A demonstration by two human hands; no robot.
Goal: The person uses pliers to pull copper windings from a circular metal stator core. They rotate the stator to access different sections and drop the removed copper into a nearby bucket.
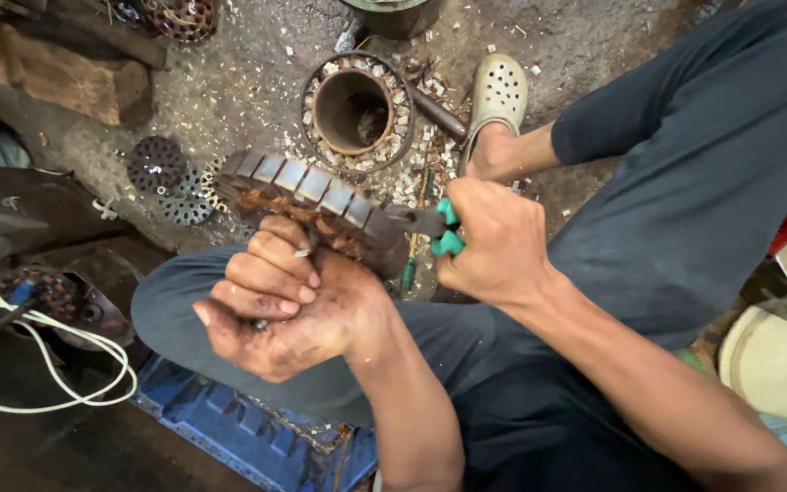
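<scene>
My left hand [275,301] grips a round motor stator core [307,196] with copper windings, holding it up by its lower edge over my knee. My right hand [489,241] is closed around green-handled pliers [439,228], whose jaws bite at the right edge of the core. Both hands are dirty with grease. A second stator ring [355,111] lies flat on the ground beyond, its hollow centre facing up.
A foot in a pale perforated clog [499,96] rests by the ring. Slotted metal discs [168,178] lie left. A white cable [38,355] loops at the left, a blue crate [239,433] sits under my leg, wood blocks [56,73] top left.
</scene>
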